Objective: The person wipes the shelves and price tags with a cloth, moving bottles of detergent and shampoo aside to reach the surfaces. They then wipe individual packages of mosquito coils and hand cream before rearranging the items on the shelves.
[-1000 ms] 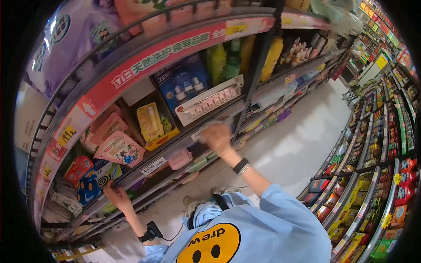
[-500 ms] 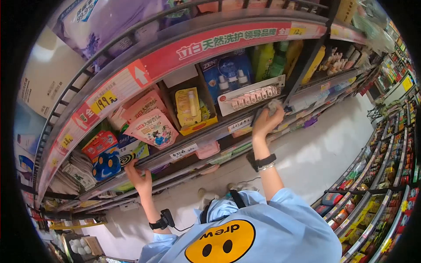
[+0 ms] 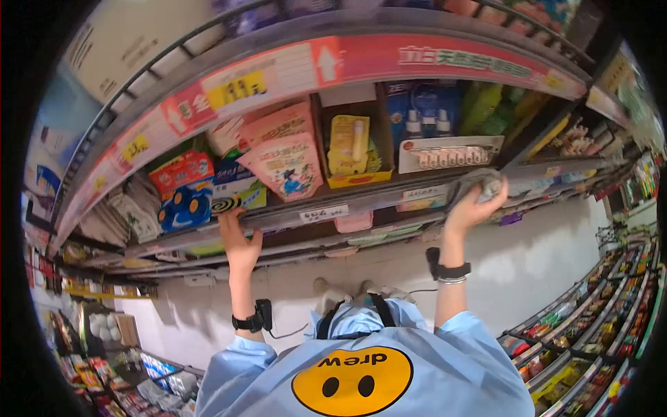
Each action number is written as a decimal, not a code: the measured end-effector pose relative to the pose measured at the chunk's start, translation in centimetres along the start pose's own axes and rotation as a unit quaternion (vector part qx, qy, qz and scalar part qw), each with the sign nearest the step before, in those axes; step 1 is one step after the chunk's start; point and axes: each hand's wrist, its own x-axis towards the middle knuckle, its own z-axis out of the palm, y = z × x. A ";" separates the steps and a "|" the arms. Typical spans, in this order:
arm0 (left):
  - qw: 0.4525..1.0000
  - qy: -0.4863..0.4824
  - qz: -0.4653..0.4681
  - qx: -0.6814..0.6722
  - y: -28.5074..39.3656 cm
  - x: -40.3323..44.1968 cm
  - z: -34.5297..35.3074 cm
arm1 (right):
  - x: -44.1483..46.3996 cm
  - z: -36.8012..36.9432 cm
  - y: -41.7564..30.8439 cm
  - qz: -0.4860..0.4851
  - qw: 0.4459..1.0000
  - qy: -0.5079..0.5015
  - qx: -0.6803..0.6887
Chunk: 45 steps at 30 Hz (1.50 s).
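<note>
My right hand is closed around a crumpled grey cloth, which rests against the front edge of the shelf. Just behind it lies a card of pink clips. My left hand has its fingers stretched up to the shelf edge, thumb apart, holding nothing. Its fingertips are beside a pack with a black spiral. Close by are a red and blue pack and pink pouches.
A yellow display box and a blue pack with small bottles stand on the shelf. A red label strip overhangs them. Lower shelves run beneath. Across the aisle floor, another stocked rack stands at right.
The view has swung left, so the shelf goods appear farther right. The grey cloth shows more plainly in my right hand. My left hand stays by the shelf edge near the spiral pack.
</note>
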 end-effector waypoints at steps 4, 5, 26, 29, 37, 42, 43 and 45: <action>0.999 -0.038 -0.037 -0.006 0.6 0.2 -0.4 | -2.3 1.4 0.0 0.022 0.996 -0.083 0.018; 0.999 -0.036 -0.001 0.005 0.5 0.1 -0.4 | -3.9 1.6 0.0 0.017 0.992 -0.119 0.024; 0.953 -0.149 -0.182 -0.192 3.4 -11.2 -1.2 | -12.6 2.8 -5.3 -0.099 0.953 -0.282 0.046; 0.952 -0.186 -0.173 -0.173 3.2 -12.9 -0.9 | -14.5 3.1 -6.8 -0.116 0.952 -0.281 0.033; 0.950 -0.206 -0.172 -0.160 -1.5 -12.8 -3.5 | -20.7 5.6 -10.9 -0.131 0.932 -0.326 0.088; 0.955 -0.191 -0.172 -0.145 -7.1 -12.5 -7.3 | -25.5 7.0 -14.3 -0.156 0.917 -0.352 0.102; 0.956 -0.191 -0.168 -0.146 -8.2 -12.3 -8.1 | -26.5 7.5 -15.2 -0.157 0.919 -0.349 0.101; 0.953 -0.191 -0.189 -0.142 -10.2 -12.1 -9.6 | -28.6 8.1 -16.7 -0.171 0.912 -0.361 0.094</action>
